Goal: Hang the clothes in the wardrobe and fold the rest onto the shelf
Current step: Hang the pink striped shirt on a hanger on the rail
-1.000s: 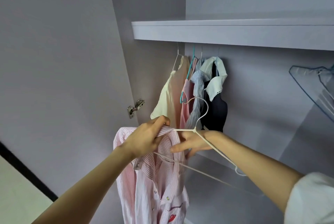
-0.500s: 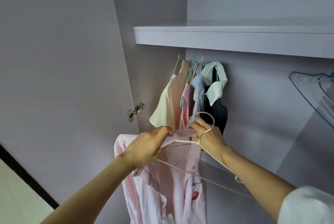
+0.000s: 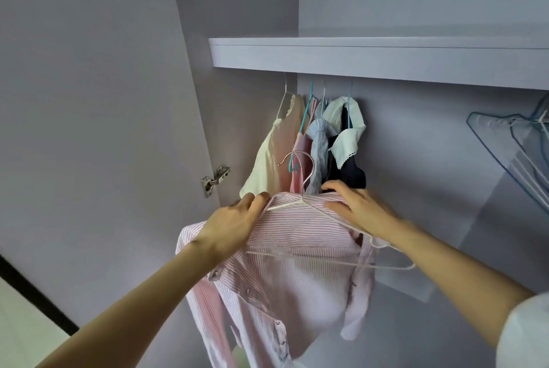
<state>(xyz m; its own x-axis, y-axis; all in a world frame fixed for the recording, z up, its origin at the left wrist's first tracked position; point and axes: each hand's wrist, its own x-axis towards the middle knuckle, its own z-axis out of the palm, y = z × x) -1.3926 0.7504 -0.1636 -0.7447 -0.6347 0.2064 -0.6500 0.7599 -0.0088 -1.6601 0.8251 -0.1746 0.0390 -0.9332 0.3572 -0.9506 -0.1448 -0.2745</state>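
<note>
A pink striped shirt [image 3: 297,252] is draped over a white wire hanger [image 3: 303,186] in front of the open wardrobe. My left hand [image 3: 234,225] grips the shirt's left shoulder and the hanger arm. My right hand [image 3: 359,210] presses on the collar and the hanger's right arm, fingers spread over the fabric. The hanger's hook points up, below the hanging clothes. The right end of the hanger sticks out bare past the shirt. Under the shelf [image 3: 371,62] hang a cream top [image 3: 270,154], a pink garment [image 3: 298,165], a blue garment [image 3: 320,148] and a dark one with a white collar [image 3: 347,142].
Empty blue hangers [image 3: 517,154] hang at the right under the shelf. The open wardrobe door [image 3: 89,130] stands at the left, with a metal hinge [image 3: 215,180] on the side panel. The rail itself is hidden behind the shelf edge.
The shirt has been pulled across the hanger, so it covers the neck and both shoulders more. My right hand moved from the hook to the right collar. The view tilted down slightly.
</note>
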